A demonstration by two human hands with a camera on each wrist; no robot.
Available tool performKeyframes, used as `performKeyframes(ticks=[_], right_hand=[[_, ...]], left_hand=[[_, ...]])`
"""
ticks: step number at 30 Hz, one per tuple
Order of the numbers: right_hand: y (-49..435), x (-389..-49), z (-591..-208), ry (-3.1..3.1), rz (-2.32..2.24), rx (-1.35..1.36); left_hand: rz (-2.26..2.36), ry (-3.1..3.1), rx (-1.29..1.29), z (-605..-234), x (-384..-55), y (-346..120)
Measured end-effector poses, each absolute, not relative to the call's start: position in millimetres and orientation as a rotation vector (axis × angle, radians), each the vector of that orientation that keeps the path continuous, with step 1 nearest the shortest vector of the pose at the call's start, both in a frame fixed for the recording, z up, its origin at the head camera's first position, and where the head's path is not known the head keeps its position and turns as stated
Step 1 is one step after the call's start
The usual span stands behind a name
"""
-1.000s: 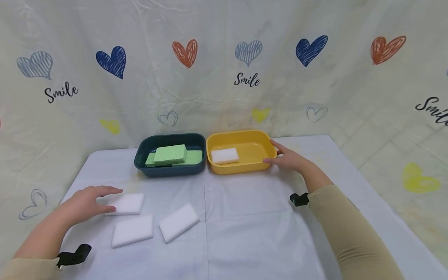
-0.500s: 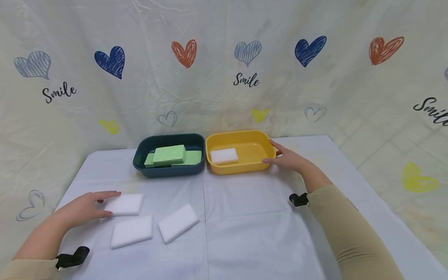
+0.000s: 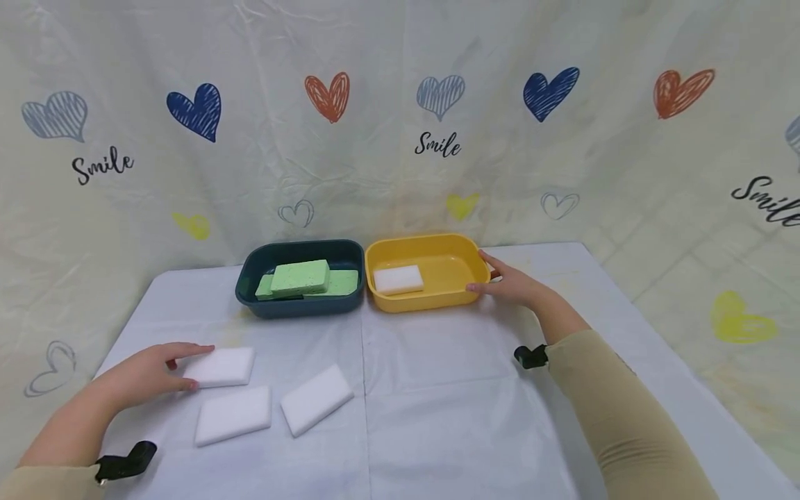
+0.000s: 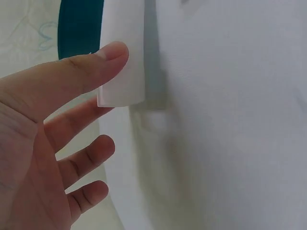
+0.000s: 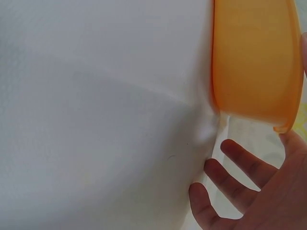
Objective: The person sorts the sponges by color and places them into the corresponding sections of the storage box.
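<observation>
My left hand (image 3: 140,375) pinches the left end of a white sponge (image 3: 223,367) lying flat on the table; in the left wrist view the thumb is on one face of that sponge (image 4: 122,81), the index finger goes behind it, and the other fingers are off it. Two more white sponges, one nearer me (image 3: 234,417) and one tilted to its right (image 3: 317,401), lie close by. At the back, my right hand (image 3: 515,283) holds the right end of a yellow tub (image 3: 431,301), thumb at the front side and a finger at the far corner. One white sponge (image 3: 398,279) sits inside it.
A dark green tub (image 3: 300,307) with several light green sponges (image 3: 301,277) stands against the yellow tub's left side. A white cloth (image 3: 462,417) covers the table. Behind hangs a sheet (image 3: 375,167) printed with hearts.
My left hand has come down from just over the upper left white sponge to pinch its left end. The right hand stays on the yellow tub. The head view has shifted slightly.
</observation>
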State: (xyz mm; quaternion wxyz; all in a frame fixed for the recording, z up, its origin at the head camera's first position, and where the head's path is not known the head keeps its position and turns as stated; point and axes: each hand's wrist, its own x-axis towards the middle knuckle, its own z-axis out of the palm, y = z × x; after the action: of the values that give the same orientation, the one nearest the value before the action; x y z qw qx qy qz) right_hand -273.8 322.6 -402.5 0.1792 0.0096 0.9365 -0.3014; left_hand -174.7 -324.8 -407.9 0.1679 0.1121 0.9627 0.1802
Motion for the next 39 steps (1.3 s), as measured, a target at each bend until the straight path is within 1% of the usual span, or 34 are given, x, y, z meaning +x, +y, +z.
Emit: performKeyframes(ticks=[5, 15, 27, 33, 39], right_hand=[[321, -274, -404, 2.646, -0.855, 0.041], [321, -272, -404, 2.646, -0.847, 0.043], [324, -272, -404, 2.652, -0.856, 0.004], [325, -271, -403, 2.654, -0.857, 0.027], [323, -272, -403, 2.655, -0.855, 0.014]], left_hand=[[0.53, 2.759, 0.295, -399, -171, -325], [0.568, 2.853, 0.458, -384, -172, -310], [0.608, 2.9, 0.511, -366, -184, -285], [0.581, 2.934, 0.496, -357, -190, -265], [0.572, 2.924, 0.551, -356, -204, -240]])
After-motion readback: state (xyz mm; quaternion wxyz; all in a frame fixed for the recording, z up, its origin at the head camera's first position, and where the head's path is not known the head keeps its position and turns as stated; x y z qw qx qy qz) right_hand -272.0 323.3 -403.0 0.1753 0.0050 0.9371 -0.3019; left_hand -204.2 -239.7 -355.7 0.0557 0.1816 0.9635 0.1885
